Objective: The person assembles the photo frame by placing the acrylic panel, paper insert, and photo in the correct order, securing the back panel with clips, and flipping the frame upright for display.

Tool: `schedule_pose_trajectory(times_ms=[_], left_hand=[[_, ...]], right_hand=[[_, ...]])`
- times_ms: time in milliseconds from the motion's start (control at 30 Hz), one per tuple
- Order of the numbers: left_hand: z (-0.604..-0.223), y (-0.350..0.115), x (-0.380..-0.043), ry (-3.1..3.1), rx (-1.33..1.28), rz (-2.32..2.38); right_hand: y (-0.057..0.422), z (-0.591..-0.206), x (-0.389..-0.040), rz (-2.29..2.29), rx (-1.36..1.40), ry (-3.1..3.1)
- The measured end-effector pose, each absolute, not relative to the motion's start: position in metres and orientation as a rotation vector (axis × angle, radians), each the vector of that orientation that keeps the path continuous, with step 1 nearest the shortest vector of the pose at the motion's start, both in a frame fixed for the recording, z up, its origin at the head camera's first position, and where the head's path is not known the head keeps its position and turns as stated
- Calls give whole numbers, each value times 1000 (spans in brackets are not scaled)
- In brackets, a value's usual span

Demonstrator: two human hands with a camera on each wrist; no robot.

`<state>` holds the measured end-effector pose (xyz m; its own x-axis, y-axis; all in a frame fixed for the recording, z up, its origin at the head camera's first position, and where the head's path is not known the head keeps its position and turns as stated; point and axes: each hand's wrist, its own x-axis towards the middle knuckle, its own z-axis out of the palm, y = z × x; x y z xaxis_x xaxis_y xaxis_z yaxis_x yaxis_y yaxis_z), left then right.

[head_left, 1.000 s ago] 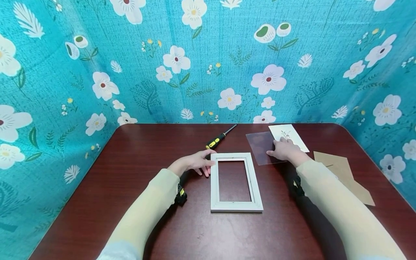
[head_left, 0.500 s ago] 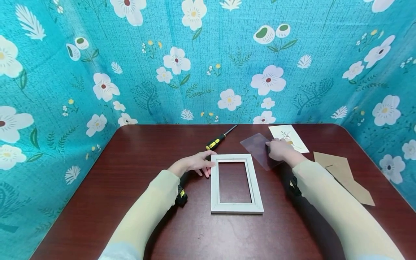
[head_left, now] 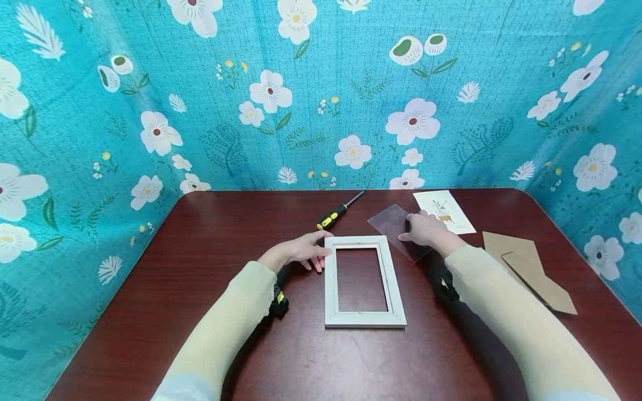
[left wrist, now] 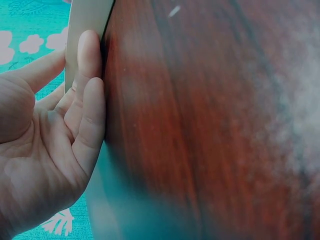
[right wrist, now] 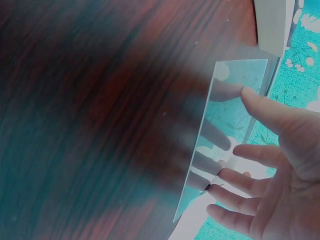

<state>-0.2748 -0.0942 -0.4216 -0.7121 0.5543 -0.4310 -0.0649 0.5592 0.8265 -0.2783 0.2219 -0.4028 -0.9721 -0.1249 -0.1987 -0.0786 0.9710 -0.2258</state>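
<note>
A white rectangular picture frame (head_left: 396,289) lies flat on the dark wooden table. My left hand (head_left: 305,250) holds its far left corner, the thumb over the top and fingers against the side; the left wrist view shows those fingers along the frame's edge (left wrist: 90,20). To the right of the frame lies a clear sheet (head_left: 390,221), set at an angle. My right hand (head_left: 426,229) is over its right part, which it hides. In the right wrist view, the thumb and fingertips of the spread right hand (right wrist: 280,170) touch the glossy sheet (right wrist: 235,115).
Behind the right hand lies a white card (head_left: 451,209) with a plant print. A brown backing board (head_left: 521,250) with a stand leg (head_left: 536,281) is at the right. Past the frame lies a yellow-and-black screwdriver (head_left: 331,218). Floral blue cloth (head_left: 301,111) hangs behind the table.
The clear sheet has turned and shifted left, nearer the frame. My right hand has moved left and a little nearer with it, its fingers now spread. The left hand and frame stay put.
</note>
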Motion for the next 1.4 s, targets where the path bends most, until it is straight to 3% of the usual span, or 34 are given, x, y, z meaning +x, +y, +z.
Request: schedule_pose_trajectory(times_ms=[667,1400], left_hand=[[-420,-94,-277,2082,392,1153],[-423,-94,-277,2087,384,1149]], right_hand=[[223,-395,-285,-545,-14,2856],[224,-393,-285,-402,12,2918]])
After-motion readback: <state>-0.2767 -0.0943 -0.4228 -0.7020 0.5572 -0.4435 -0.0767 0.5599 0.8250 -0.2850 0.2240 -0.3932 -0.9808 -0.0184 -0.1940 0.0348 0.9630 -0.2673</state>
